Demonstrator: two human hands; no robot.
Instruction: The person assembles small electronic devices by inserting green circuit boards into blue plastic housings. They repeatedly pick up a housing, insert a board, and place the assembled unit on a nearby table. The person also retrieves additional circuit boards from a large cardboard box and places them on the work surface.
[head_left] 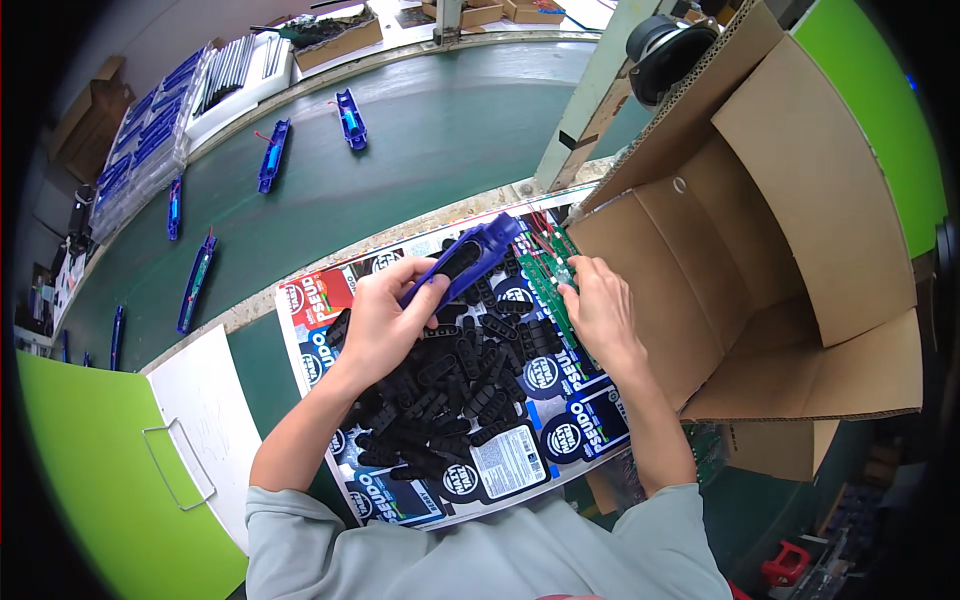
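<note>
My left hand (392, 318) is closed around a blue plastic housing half (490, 245), a long trough-like shell tilted up to the right. A black oval insert (460, 260) sits inside its hollow, near my left thumb. On the right, my right hand (600, 310) reaches over several green circuit boards (540, 272) with red wires, its thumb and fingertips pinched at one board's edge. Many black ribbed plastic pieces (440, 385) lie heaped between my forearms on a printed cardboard sheet (315, 300).
An open cardboard box (650, 240) stands close at my right. Beyond the sheet runs a green conveyor belt (430, 120) carrying several blue housings (273, 155) with parts inside. A clear tray (150, 130) of blue housings sits far left. A pale post (590, 110) rises beside the box.
</note>
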